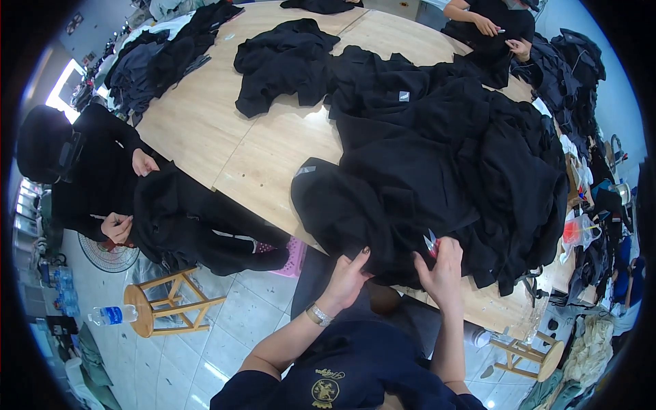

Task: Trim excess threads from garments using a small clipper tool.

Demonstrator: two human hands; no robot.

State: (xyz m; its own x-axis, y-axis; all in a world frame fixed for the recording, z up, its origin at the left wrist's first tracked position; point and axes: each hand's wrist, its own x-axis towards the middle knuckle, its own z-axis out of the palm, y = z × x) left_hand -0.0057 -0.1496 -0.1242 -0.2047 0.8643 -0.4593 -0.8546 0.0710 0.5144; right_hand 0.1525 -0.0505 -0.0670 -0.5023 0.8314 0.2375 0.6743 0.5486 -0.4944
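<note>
At the table's near edge, my left hand point(347, 279) is closed on the edge of a black garment point(342, 205), thumb on top. The garment's rounded part lies spread on the table, with a small grey patch near its rim. My right hand point(443, 270) grips a small pair of thread snips point(431, 244) with a red handle. Their metal blades point away from me, just above the black cloth. Beyond both hands lies a broad heap of black garments point(437, 147), one bearing a small white label point(404, 96).
Across the wooden table point(273, 150) lie another black garment point(287, 65) and a dark clothing pile point(154, 65). A co-worker point(89, 164) at left handles black cloth; another person point(495, 27) works at far right. Wooden stools point(140, 311) stand below, one with a water bottle point(114, 315).
</note>
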